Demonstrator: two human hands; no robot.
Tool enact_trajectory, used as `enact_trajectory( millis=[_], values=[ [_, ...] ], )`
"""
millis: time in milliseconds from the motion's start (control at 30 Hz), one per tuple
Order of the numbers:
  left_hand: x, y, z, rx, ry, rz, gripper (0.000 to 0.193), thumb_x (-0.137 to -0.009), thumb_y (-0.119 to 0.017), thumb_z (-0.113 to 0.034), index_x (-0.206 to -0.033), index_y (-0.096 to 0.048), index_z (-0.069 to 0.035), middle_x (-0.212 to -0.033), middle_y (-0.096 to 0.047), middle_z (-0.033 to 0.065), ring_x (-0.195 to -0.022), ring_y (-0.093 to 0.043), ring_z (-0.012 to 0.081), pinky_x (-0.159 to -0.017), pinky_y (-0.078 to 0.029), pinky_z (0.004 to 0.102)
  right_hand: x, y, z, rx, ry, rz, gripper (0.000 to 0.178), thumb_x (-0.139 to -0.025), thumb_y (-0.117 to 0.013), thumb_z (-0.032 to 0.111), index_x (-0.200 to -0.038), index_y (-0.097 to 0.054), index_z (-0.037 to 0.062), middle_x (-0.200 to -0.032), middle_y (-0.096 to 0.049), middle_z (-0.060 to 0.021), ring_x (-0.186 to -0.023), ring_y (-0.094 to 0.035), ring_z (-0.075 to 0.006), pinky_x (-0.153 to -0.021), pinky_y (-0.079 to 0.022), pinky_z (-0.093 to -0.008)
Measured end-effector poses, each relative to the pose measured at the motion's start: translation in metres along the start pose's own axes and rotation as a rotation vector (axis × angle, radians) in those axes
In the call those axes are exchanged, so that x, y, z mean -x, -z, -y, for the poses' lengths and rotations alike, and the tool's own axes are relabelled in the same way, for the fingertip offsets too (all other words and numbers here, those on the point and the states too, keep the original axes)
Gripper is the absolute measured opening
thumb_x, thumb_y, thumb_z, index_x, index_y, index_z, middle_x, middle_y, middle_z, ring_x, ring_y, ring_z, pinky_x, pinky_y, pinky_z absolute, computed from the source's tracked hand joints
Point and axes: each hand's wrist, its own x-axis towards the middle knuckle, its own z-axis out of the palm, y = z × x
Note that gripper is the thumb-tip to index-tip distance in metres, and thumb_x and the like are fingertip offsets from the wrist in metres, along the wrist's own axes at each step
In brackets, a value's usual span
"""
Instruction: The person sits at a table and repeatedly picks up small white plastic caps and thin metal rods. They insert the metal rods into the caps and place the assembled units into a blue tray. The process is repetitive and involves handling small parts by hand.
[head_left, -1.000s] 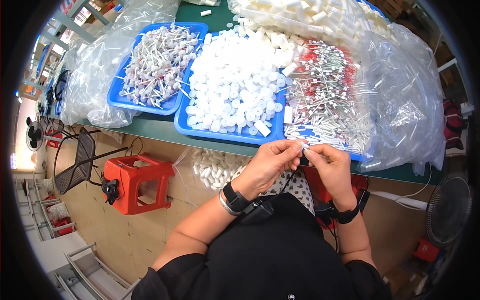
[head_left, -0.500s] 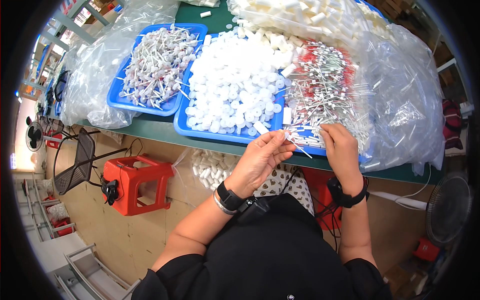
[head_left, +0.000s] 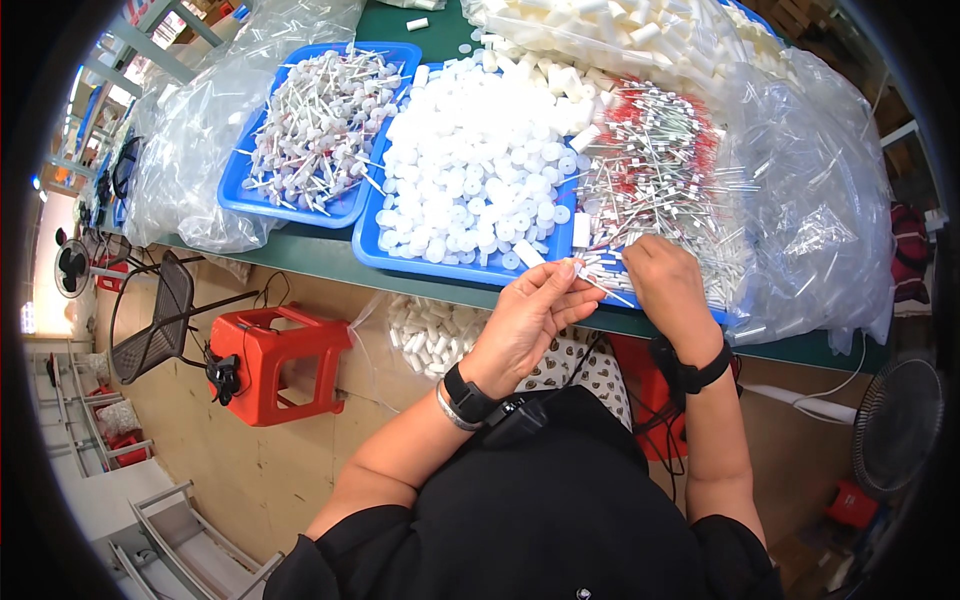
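Observation:
My left hand (head_left: 532,325) pinches a thin white stick (head_left: 610,292) between thumb and fingertips, its free end slanting down to the right. A small pale piece shows at the fingertips, too small to name. My right hand (head_left: 672,287) is bent over the near part of the right-hand heap, its fingertips curled down and partly hidden, so I cannot see whether they hold anything. That heap has thin metal and white sticks with red parts (head_left: 655,130). Left of it, a blue tray (head_left: 420,265) is filled with translucent white discs (head_left: 480,190) and some white foam cylinders (head_left: 528,253).
A second blue tray (head_left: 285,212) at the left holds sticks fitted with discs. Clear plastic bags (head_left: 810,210) flank the trays on the green table (head_left: 300,250). A bag of white cylinders (head_left: 430,335) lies below the edge. A red stool (head_left: 270,355) and a fan (head_left: 897,425) stand nearby.
My right hand has moved slightly left and up over the heap, closer to my left hand, with its fingers curled lower. The left hand keeps its pinch on the stick.

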Motion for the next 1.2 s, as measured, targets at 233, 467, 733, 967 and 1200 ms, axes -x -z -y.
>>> enact_trajectory(
  millis=[233, 467, 733, 967, 1200],
  values=[
    [0.001, -0.003, -0.005, 0.040, -0.097, -0.032, 0.024, -0.097, -0.057, -0.019, -0.111, -0.058, 0.000, -0.101, -0.065, 0.0130, -0.102, -0.065, 0.0229, -0.088, -0.056, 0.0284, 0.010, 0.017, 0.022, -0.634, -0.277, -0.141, 0.009, -0.086, -0.063, 0.001, -0.095, -0.064, -0.0017, -0.084, -0.065, -0.0128, -0.071, -0.065, -0.0242, -0.061, -0.050, -0.0324],
    [0.002, -0.007, -0.010, 0.030, -0.152, -0.026, 0.024, -0.097, -0.056, -0.020, -0.112, -0.058, 0.000, -0.104, -0.065, 0.0145, -0.104, -0.065, 0.0235, -0.090, -0.055, 0.0291, 0.016, 0.024, 0.028, -0.678, -0.278, -0.155, 0.009, -0.085, -0.065, 0.000, -0.093, -0.066, -0.0016, -0.083, -0.064, -0.0102, -0.068, -0.062, -0.0193, -0.061, -0.049, -0.0293],
    [0.000, -0.003, -0.007, 0.010, -0.165, -0.056, 0.023, -0.097, -0.057, -0.019, -0.110, -0.058, 0.000, -0.103, -0.065, 0.0142, -0.102, -0.065, 0.0227, -0.090, -0.055, 0.0295, 0.018, 0.024, 0.032, -0.652, -0.249, -0.180, 0.009, -0.084, -0.065, -0.001, -0.093, -0.066, -0.0015, -0.084, -0.065, -0.0114, -0.071, -0.063, -0.0226, -0.063, -0.049, -0.0310],
    [0.002, -0.008, 0.004, -0.077, -0.141, -0.022, 0.029, -0.096, -0.058, -0.018, -0.118, -0.058, 0.001, -0.109, -0.064, 0.0131, -0.101, -0.064, 0.0202, -0.089, -0.054, 0.0291, 0.012, 0.025, 0.037, -0.691, -0.171, -0.132, 0.009, -0.087, -0.063, 0.001, -0.095, -0.066, -0.0024, -0.081, -0.066, -0.0105, -0.068, -0.063, -0.0184, -0.062, -0.051, -0.0292],
    [0.008, -0.011, 0.003, -0.310, -0.179, 0.021, 0.026, -0.095, -0.061, -0.015, -0.115, -0.063, 0.001, -0.116, -0.064, 0.0092, -0.099, -0.062, 0.0152, -0.088, -0.052, 0.0279, 0.012, 0.021, 0.030, -1.407, -0.499, 0.287, 0.021, -0.100, -0.051, 0.013, -0.107, -0.061, -0.0027, -0.079, -0.067, -0.0093, -0.065, -0.064, -0.0110, -0.060, -0.053, -0.0232]
  ],
)
